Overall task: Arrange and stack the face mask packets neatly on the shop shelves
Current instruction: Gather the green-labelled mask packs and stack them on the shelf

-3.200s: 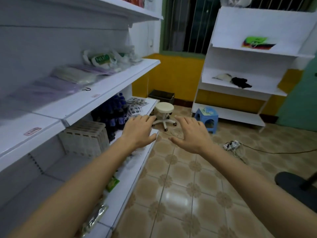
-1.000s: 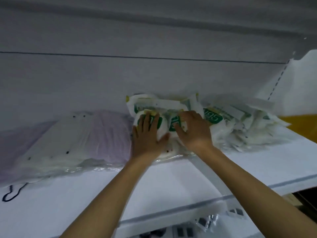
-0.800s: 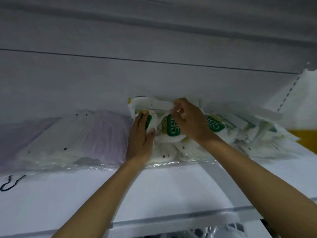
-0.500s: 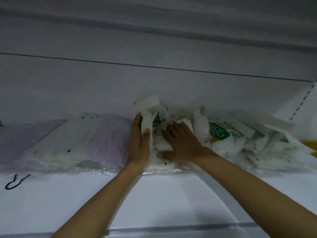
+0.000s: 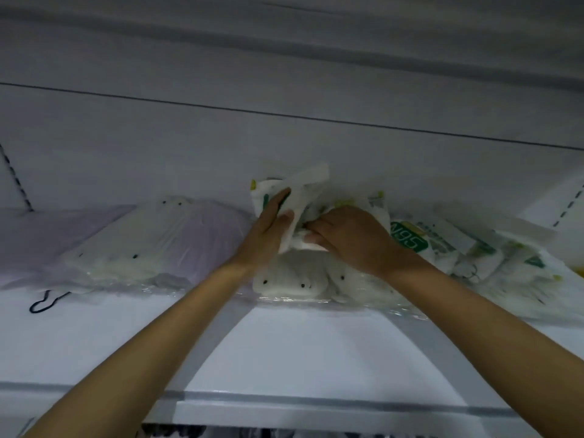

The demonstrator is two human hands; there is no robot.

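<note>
Both hands, left hand (image 5: 268, 229) and right hand (image 5: 350, 238), grasp white mask packets (image 5: 303, 197) at the shelf's (image 5: 284, 352) far side.

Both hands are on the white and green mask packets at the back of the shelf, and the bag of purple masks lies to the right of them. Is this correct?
Not quite. In the head view the purple mask bag lies to the left of the white and green packets, not the right. The rest holds: the left hand and right hand are both on those packets at the back of the shelf.
</note>
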